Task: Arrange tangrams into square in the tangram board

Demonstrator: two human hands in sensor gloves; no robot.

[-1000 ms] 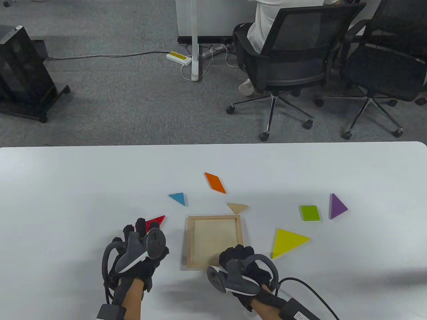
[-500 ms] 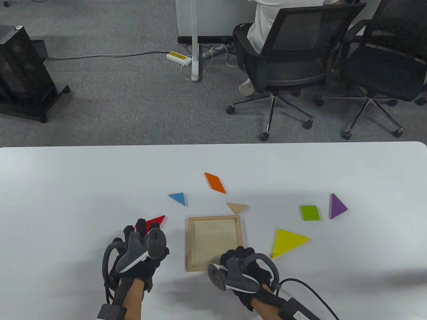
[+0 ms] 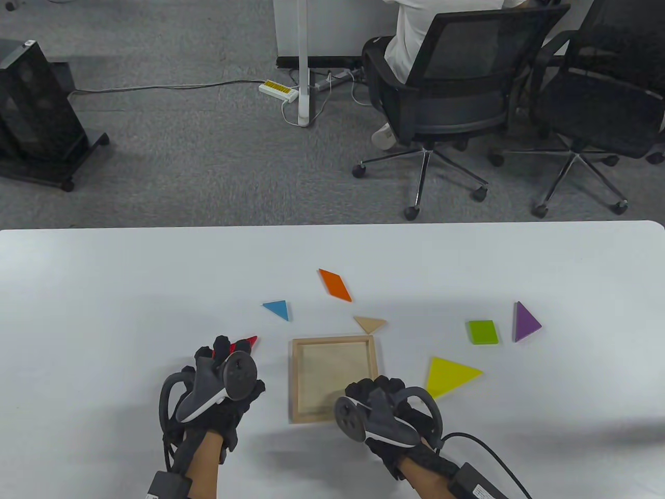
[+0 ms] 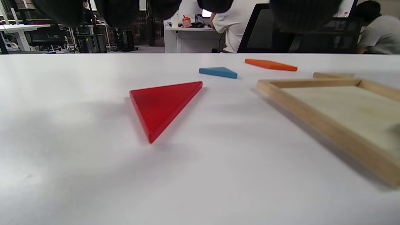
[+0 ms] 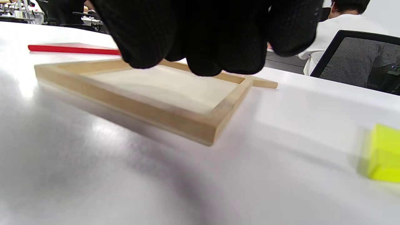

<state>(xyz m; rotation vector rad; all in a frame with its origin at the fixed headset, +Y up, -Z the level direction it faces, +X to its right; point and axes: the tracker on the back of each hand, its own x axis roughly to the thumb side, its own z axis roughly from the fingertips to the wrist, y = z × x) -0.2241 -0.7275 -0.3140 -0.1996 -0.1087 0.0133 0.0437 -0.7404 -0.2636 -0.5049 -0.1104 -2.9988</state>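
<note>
The empty wooden tangram board lies flat near the table's front edge. My left hand hovers over the red triangle, hiding most of it; in the left wrist view the red triangle lies flat and untouched below the fingertips. My right hand is above the board's near right corner, its fingers loosely curled and empty over the board. The yellow triangle lies just right of that hand.
Loose pieces lie around the board: wood-coloured triangle, blue triangle, orange parallelogram, green square, purple triangle. Office chairs and a seated person are beyond the table's far edge.
My left hand moved forward and now covers more of the red triangle. My right hand shifted right along the board's near edge; the board turned slightly straighter.
</note>
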